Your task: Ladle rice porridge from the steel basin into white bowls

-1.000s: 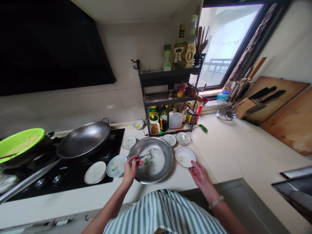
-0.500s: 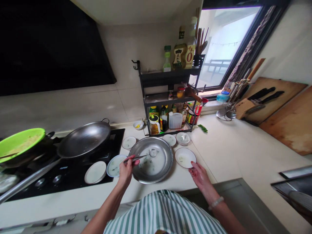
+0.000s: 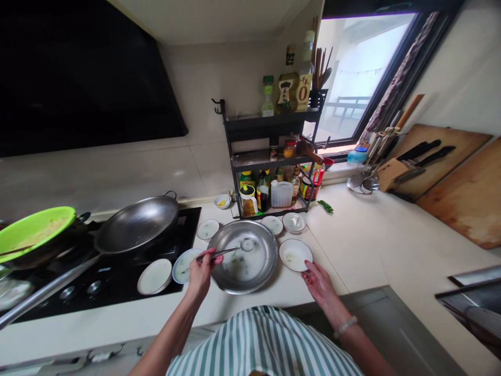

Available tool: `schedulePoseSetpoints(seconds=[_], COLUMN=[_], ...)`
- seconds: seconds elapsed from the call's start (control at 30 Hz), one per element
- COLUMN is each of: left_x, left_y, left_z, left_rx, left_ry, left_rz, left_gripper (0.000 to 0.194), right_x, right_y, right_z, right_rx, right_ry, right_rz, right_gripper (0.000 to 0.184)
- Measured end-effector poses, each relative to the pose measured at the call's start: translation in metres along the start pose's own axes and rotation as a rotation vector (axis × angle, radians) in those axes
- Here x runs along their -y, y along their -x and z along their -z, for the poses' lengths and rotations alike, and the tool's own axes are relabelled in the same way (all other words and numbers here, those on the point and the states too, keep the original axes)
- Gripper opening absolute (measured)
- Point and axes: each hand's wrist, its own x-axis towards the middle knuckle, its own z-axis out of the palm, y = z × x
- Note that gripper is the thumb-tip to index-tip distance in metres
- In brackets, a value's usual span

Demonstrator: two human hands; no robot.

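Left hand: fingers (image 3: pixel 213 256) closed around the handle of a metal spoon (image 3: pixel 231 250), whose round end lies over the basin's pale liquid.
Right hand (image 3: pixel 319 282): thumb and fingers pinching the near-right rim of a dark-rimmed white bowl (image 3: pixel 301 249), with a little pale liquid and green bits inside.
Steel basin (image 3: pixel 269 256): between the hands, green flecks in its liquid.
Crowding the basin: a blue-white bowl (image 3: pixel 176 269), partly covered by the left hand, and three small filled bowls behind, hemming in the far side.
Cooktop: a filled bowl (image 3: pixel 167 283) at its edge, a wok (image 3: pixel 136 224) and a lime-green basket (image 3: pixel 58 215) behind.
Beyond: a black spice rack (image 3: pixel 270 125) blocking the back; green leaves (image 3: pixel 325 207) right of it.
Far right: knives (image 3: pixel 420 151) before wooden cutting boards (image 3: pixel 465 193).
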Motion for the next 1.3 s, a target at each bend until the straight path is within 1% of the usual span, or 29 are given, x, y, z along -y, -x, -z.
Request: schedulePoseSetpoints(seconds=[0.1, 0.23, 0.4, 0.6, 0.7, 0.8, 0.9, 0.97, 1.1, 1.17, 1.23, 1.3], left_x=[-0.007, -0.016, -0.032, -0.053, -0.058, -0.059, -0.056, -0.052, -0.046, -0.043, -0.039, -0.035], left_y=[0.005, 0.009, 0.018, 0.036, 0.047, 0.057, 0.067, 0.071, 0.074, 0.072, 0.069, 0.067], left_z=[-0.003, -0.008, -0.017, -0.034, -0.044, -0.053, -0.059, -0.06, -0.055, -0.05, -0.047, -0.045], left_rx=[0.019, 0.035, 0.096, 0.213, 0.289, 0.396, 0.521, 0.612, 0.816, 0.903, 0.961, 0.989], left_ry=[-0.013, 0.031, 0.074, 0.059, 0.046, -0.007, -0.073, -0.133, -0.321, -0.414, -0.471, -0.481], left_rz=[-0.011, -0.028, -0.043, -0.084, -0.114, -0.175, -0.266, -0.361, -0.668, -0.806, -0.89, -0.918], left_gripper=[0.021, 0.019, 0.022, 0.03, 0.034, 0.041, 0.043, 0.041, 0.032, 0.032, 0.035, 0.036], right_x=[-0.001, -0.002, -0.002, 0.001, 0.003, 0.005, 0.007, 0.007, 0.008, 0.007, 0.008, 0.008], right_y=[0.0, -0.001, 0.0, 0.003, 0.004, 0.006, 0.008, 0.009, 0.011, 0.011, 0.011, 0.011], right_z=[0.0, 0.0, -0.002, -0.005, -0.008, -0.012, -0.015, -0.016, -0.017, -0.015, -0.014, -0.014], right_rx=[0.013, 0.016, 0.023, 0.03, 0.043, 0.04, 0.039, 0.041, 0.039, 0.049, 0.053, 0.052], right_ry=[0.017, 0.021, -0.01, 0.019, 0.01, -0.017, -0.046, -0.065, -0.072, -0.055, -0.049, -0.054], right_rz=[0.009, 0.014, 0.011, 0.018, 0.017, 0.014, -0.003, -0.002, 0.0, 0.003, 0.007, 0.001], right_gripper=[0.039, 0.039, 0.038, 0.039, 0.038, 0.038, 0.039, 0.038, 0.039, 0.04, 0.04, 0.039])
